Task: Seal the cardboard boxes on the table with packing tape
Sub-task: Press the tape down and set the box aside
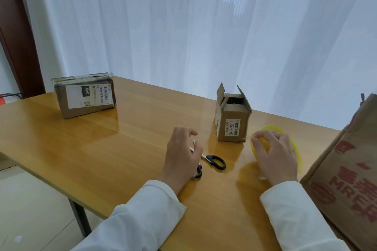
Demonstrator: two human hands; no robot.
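The right hand [275,155] grips one yellow tape roll [293,144] near the tabletop's [102,148] right edge. The left hand [181,155] hovers loosely curled, holding nothing, over one pair of scissors [216,161]. Two boxes: the open box [232,116] beside the roll, inside too dark to read; the taped box [83,95] at the far left corner. One bag [346,169] stands at the right edge.

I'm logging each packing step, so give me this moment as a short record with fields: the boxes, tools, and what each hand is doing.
small box: upright on the table, top flaps open, unsealed
large box: far left, closed, tape over its top
tape roll: yellow, right of the small box, held by the right hand
scissors: flat on the table, black handles, partly under the left hand
left hand: above the scissors, fingers loosely curled, contact unclear
paper bag: right edge
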